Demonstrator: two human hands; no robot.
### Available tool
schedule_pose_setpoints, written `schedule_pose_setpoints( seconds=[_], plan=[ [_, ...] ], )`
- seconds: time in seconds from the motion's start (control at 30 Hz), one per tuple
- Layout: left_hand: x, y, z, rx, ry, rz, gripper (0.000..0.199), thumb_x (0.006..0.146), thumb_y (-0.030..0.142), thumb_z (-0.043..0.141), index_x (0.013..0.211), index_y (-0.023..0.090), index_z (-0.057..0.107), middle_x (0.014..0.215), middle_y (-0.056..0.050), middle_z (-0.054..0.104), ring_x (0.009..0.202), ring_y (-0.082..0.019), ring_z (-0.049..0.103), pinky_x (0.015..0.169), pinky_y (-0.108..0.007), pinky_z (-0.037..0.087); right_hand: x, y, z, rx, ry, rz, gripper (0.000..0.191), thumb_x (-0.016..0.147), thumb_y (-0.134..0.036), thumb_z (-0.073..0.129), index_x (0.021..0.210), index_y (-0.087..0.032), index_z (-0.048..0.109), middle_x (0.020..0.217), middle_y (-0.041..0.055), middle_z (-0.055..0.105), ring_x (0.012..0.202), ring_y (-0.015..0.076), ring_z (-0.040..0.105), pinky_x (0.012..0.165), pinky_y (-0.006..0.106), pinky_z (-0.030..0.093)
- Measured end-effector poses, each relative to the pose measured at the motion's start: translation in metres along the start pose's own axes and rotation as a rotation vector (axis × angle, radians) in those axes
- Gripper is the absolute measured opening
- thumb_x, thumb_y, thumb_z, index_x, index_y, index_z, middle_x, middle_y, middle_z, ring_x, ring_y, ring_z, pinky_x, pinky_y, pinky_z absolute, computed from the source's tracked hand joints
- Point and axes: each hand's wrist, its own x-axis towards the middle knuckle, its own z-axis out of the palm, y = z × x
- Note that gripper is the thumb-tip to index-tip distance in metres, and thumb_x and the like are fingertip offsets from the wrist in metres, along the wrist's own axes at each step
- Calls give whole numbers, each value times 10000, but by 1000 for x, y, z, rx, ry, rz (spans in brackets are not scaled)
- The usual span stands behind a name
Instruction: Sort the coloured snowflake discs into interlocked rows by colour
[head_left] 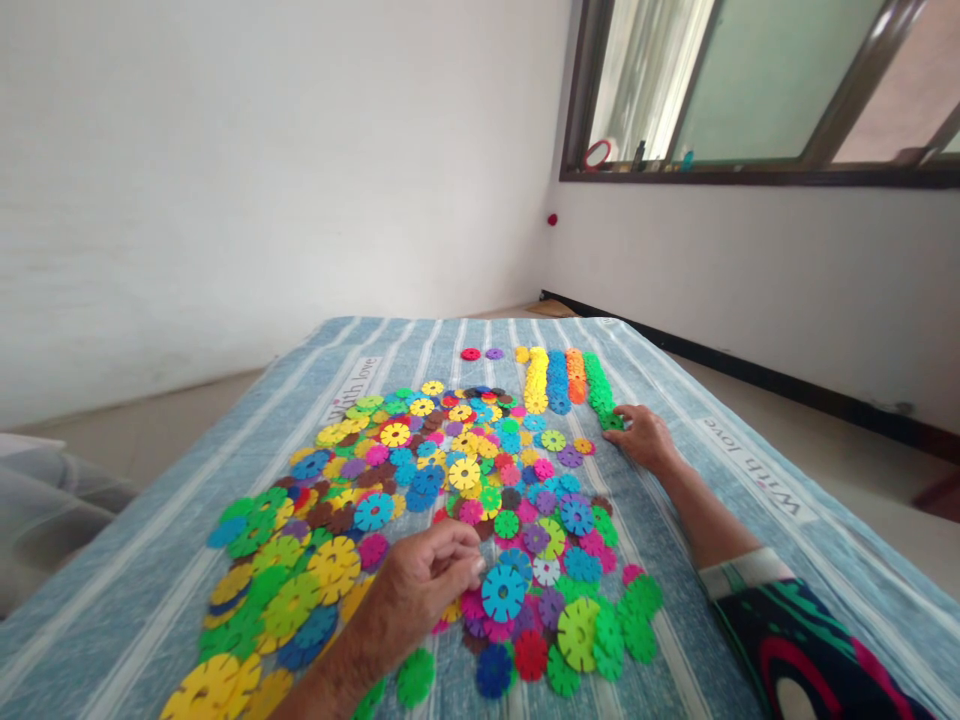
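Note:
My right hand (643, 434) reaches to the near end of a row of overlapping green notched plastic discs (598, 382). Its thumb and fingers pinch the edge of a green disc (613, 422) there. Over the middle of a loose heap of mixed-colour discs, my left hand (433, 572) is closed, thumb against curled fingers; whatever it may hold is hidden. Just right of its fingertips lies a large blue disc (503, 593). Left of the green row run an orange row (576, 376), a blue row (557, 382) and a yellow row (535, 382).
A striped blue-and-white cloth (172, 560) covers the table. Beyond the heap, a red disc (470, 354) and a purple disc (494, 354) lie singly. White walls meet behind the table. A window (757, 85) with small items on its sill is at the upper right.

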Motion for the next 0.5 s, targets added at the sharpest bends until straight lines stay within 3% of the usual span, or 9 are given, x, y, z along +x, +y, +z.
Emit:
schedule_pose_setpoints(
  seconds=[0.5],
  plan=[
    [1, -1, 1, 9, 7, -19, 187, 763, 353, 595, 824, 177, 595, 680, 5, 674, 646, -149, 660, 612, -214, 517, -2, -7, 0, 5, 35, -6, 406, 708, -349, 675, 1073, -172, 665, 948, 88, 660, 829, 223, 617, 763, 320, 440]
  ],
)
